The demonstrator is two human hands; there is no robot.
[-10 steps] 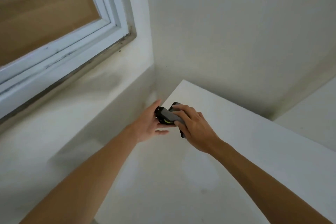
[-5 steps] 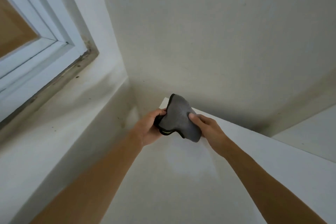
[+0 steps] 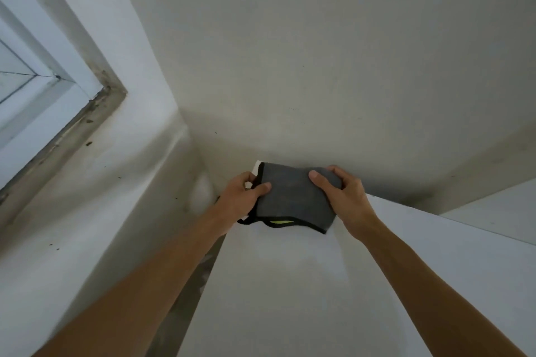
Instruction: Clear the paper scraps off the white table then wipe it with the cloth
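A grey cloth (image 3: 293, 197) with a black hem and a bit of yellow-green showing underneath is stretched between both hands over the far corner of the white table (image 3: 290, 298). My left hand (image 3: 242, 197) grips its left edge, thumb on top. My right hand (image 3: 343, 194) pinches its right edge with thumb and curled fingers. No paper scraps show on the visible table surface.
The table corner sits in a corner of two pale walls (image 3: 290, 52). A window frame (image 3: 43, 101) with a grimy sill is at the left. A narrow gap runs between the table's left edge and the wall. A second white surface (image 3: 499, 214) lies at the right.
The bunched cloth has been spread out wider between my hands. My right hand moved to the right along the cloth, and the view shifted right.
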